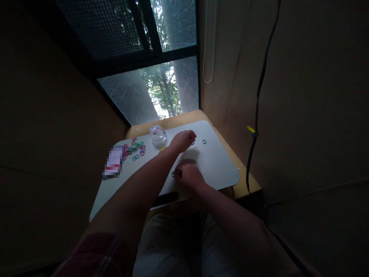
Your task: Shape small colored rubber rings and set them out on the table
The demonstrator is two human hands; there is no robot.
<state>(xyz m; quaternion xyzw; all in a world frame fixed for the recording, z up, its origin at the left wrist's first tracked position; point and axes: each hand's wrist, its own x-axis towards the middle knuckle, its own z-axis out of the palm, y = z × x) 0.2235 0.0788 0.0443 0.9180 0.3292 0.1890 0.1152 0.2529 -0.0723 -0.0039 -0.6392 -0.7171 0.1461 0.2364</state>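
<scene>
My left hand [182, 141] reaches across the white board [217, 165], its fingers curled together over a small purple ring [193, 143]. What those fingers hold, if anything, is too small to make out. A small green ring [204, 141] lies alone to the right of that hand. Closer to me, my right hand [190, 174] is closed just above the board, its fingertips beside another green ring [173, 174]. Whether it grips anything is hidden. Left of my forearm lie several loose rings [134, 148] in red, green, purple and teal. Some yellow rings [162, 149] show past my left forearm.
Clear round plastic containers [158, 136] stand at the board's far side. A blurred-out flat item [114, 161] lies at its left edge. The board rests on a wooden surface [249, 184] below a window [161, 88]. A black cable [261, 88] hangs at the right.
</scene>
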